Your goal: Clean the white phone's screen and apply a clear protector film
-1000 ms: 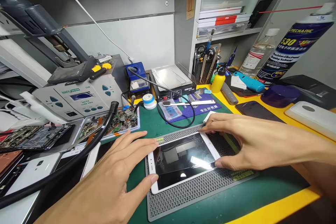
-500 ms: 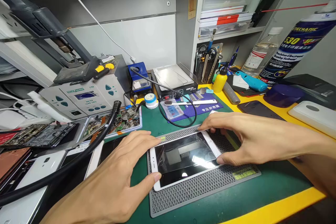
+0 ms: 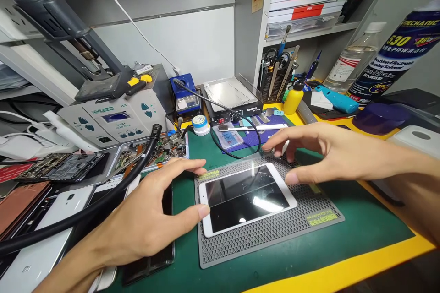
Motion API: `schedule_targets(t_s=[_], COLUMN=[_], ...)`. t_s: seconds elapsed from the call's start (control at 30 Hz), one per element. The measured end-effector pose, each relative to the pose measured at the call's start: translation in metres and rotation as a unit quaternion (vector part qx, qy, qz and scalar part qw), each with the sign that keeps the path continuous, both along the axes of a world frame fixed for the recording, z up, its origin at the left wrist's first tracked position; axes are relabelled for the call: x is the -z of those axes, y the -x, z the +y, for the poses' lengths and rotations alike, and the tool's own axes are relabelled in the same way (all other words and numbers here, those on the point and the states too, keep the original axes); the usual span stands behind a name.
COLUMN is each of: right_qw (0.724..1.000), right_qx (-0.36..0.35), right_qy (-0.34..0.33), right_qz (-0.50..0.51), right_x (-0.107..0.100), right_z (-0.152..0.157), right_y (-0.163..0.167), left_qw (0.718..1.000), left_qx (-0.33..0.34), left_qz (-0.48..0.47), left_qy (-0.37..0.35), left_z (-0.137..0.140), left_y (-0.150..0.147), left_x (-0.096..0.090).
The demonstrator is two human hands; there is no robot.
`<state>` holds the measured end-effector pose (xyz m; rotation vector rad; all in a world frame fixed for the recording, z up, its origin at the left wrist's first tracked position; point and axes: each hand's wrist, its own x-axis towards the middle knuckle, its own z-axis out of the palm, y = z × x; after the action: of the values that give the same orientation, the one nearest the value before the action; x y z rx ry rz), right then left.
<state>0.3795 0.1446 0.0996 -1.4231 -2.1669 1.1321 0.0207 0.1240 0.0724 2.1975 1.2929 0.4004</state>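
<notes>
A white-framed smartphone (image 3: 245, 210) lies screen up on a grey honeycomb mat (image 3: 247, 249). Just above it, a thin clear sheet (image 3: 237, 194), apparently a screen protector, spans between my hands; its faint lower edge runs across the screen from thumb to thumb. My left hand (image 3: 154, 206) grips the sheet's left end, thumb at the near corner and fingers at the far one. At the other end, my right hand (image 3: 316, 155) holds it the same way, raised off the phone. Most of the sheet's outline is hard to see.
A hot-air station (image 3: 117, 121) with a black hose (image 3: 103, 206) stands left, beside circuit boards (image 3: 161, 149) and several phones. Behind the mat are a heating plate (image 3: 230, 94), a white-handled brush (image 3: 271, 127) and a small round jar (image 3: 200, 125). Bottles and a spray can (image 3: 388, 55) stand right.
My hands have come up from the phone's ends, the right one clearly apart from it, with the clear sheet between them. The phone stays on the mat; the whole view has shifted slightly.
</notes>
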Motion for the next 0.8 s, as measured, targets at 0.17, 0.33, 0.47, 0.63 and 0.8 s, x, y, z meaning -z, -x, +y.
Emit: schedule_targets(t_s=[0.17, 0.33, 0.47, 0.63, 0.8], right_qw=[0.994, 0.989, 0.988, 0.990, 0.989], right_qx=[-0.006, 0.002, 0.025, 0.042, 0.032], right_qy=[0.058, 0.080, 0.090, 0.082, 0.091], right_qz=[0.088, 0.122, 0.126, 0.106, 0.111], right_x=[0.001, 0.001, -0.002, -0.003, 0.001], right_z=[0.005, 0.005, 0.004, 0.004, 0.006], right_y=[-0.002, -0.001, 0.000, 0.002, -0.001], left_qw=[0.996, 0.987, 0.977, 0.964, 0.961], left_qx=[-0.022, -0.017, -0.031, -0.069, -0.071], left_qz=[-0.066, -0.097, -0.120, -0.140, -0.145], left_qy=[0.064, 0.123, 0.171, 0.215, 0.225], left_z=[0.003, 0.006, 0.007, 0.005, 0.006], left_y=[0.002, -0.001, -0.005, -0.012, -0.013], left_x=[-0.004, -0.009, -0.014, -0.022, -0.024])
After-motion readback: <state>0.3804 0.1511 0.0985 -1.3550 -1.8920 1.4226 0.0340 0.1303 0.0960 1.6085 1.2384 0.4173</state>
